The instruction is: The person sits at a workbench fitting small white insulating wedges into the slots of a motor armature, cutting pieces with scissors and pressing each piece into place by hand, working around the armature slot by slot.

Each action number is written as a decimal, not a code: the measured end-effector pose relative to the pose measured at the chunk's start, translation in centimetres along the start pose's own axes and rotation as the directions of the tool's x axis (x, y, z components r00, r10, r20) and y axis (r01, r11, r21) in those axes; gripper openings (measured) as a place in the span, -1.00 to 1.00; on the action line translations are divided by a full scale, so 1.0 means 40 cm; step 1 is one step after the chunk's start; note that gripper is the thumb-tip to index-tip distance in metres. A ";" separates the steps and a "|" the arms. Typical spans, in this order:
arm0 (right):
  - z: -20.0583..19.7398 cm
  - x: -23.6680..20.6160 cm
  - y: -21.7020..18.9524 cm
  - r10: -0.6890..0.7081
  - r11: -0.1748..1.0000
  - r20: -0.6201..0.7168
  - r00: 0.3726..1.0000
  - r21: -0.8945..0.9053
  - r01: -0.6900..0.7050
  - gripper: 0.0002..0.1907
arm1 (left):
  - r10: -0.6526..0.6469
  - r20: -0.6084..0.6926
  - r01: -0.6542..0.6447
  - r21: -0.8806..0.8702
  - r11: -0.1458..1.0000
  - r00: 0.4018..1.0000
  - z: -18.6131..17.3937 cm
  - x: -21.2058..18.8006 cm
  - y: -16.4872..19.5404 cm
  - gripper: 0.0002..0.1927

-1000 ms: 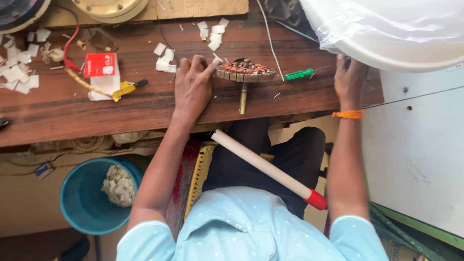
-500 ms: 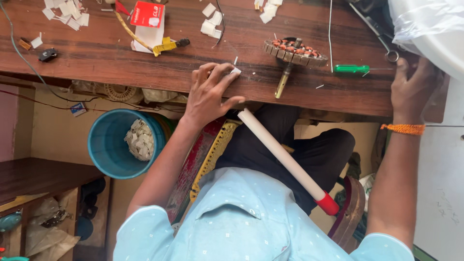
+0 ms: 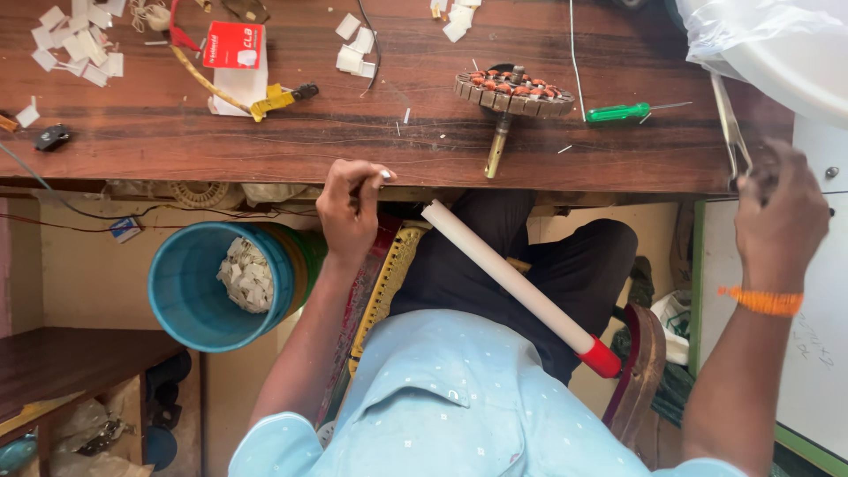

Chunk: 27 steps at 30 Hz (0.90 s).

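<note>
At the near edge of the dark wooden counter (image 3: 265, 150) you sit with a long white rod with a red end (image 3: 517, 287) lying across your lap, one tip close under the counter's edge. Toward the far right of the counter stands the wound motor stator (image 3: 514, 91) on its brass shaft, with a green screwdriver (image 3: 623, 112) just beside it; the stator looks heavy and rigid, though its copper windings would scratch easily, so the shaft or outer rim is the safer place to hold it. Your right hand (image 3: 782, 216) is raised at the counter's right end, curled around the handles of slim metal pliers (image 3: 731, 132); they look stiff, light and somewhat slippery, best gripped low on the handles. Your left hand (image 3: 351, 208) rests against the near edge, fingers closed in a loose fist, pinching something small and pale that is too tiny to identify.
</note>
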State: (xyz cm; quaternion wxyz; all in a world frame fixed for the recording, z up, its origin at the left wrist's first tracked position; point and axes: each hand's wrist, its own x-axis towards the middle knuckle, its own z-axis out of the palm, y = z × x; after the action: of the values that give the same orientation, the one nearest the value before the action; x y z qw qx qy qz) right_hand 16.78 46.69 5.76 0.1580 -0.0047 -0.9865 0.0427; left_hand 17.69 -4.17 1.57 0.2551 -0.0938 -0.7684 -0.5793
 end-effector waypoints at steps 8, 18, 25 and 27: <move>0.037 -0.137 0.032 0.290 -0.143 0.518 0.805 0.855 -0.499 -0.35 | -0.515 0.254 0.535 -0.663 0.523 0.819 0.099 -0.047 0.089 -0.87; 0.059 -0.376 -0.342 -0.187 -0.027 0.772 0.607 0.614 -0.789 -0.56 | -0.498 0.421 0.650 -0.428 0.628 0.758 0.215 -0.069 0.110 -0.83; 0.023 -0.341 -0.475 -0.501 0.128 0.712 0.492 0.624 -0.771 -0.24 | -0.519 0.450 0.682 -0.382 0.624 0.727 0.251 -0.078 0.126 -0.87; 0.030 -0.344 -0.483 -0.492 0.133 0.732 0.471 0.598 -0.790 -0.24 | -0.522 0.442 0.680 -0.382 0.626 0.729 0.249 -0.082 0.118 -0.87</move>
State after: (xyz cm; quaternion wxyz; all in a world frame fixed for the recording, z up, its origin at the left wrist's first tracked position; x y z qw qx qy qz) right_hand 29.58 27.02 2.00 -0.4036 -0.0099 -0.6082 0.6835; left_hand 19.74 7.14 1.94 -0.1060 0.0228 -0.5962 -0.7955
